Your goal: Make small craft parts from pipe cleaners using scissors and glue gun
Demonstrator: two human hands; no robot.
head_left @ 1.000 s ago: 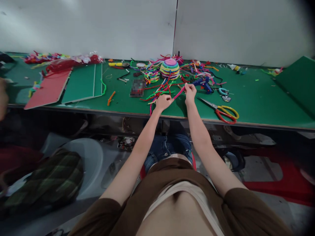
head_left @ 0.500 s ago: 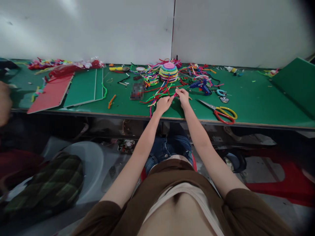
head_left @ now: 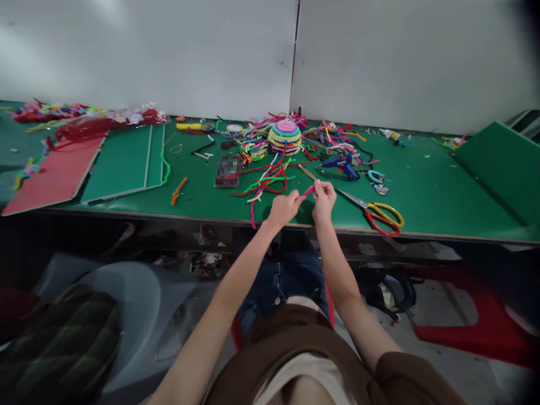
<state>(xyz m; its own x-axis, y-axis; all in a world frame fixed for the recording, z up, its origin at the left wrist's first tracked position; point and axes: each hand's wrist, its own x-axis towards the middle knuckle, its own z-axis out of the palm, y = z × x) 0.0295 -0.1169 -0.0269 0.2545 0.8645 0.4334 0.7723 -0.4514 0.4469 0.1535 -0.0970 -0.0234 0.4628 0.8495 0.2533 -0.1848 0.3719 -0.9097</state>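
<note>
Between my two hands, near the table's front edge, runs a short pink pipe cleaner [head_left: 309,191]. My left hand [head_left: 285,209] is closed on its lower left end, and my right hand [head_left: 324,200] pinches the upper right end. Just beyond my hands lie loose red, green, white and pink pipe cleaners [head_left: 272,181]. Behind them stands a striped, multicoloured dome [head_left: 285,136] wound from pipe cleaners. Scissors [head_left: 375,212] with one red and one yellow handle rest to the right of my right hand.
On the green table [head_left: 434,197] a blue glue gun [head_left: 342,165] and light-blue pliers [head_left: 377,176] lie at right. A pixelated dark object [head_left: 228,171] and an orange pipe cleaner piece [head_left: 179,191] lie left. A red board [head_left: 54,177] sits farther left; a green panel [head_left: 502,169] stands far right.
My hands have moved nearer to me, away from the pile, with the pink pipe cleaner held between them. The camera view has shifted a little, and a person's hand at far left is gone from view.
</note>
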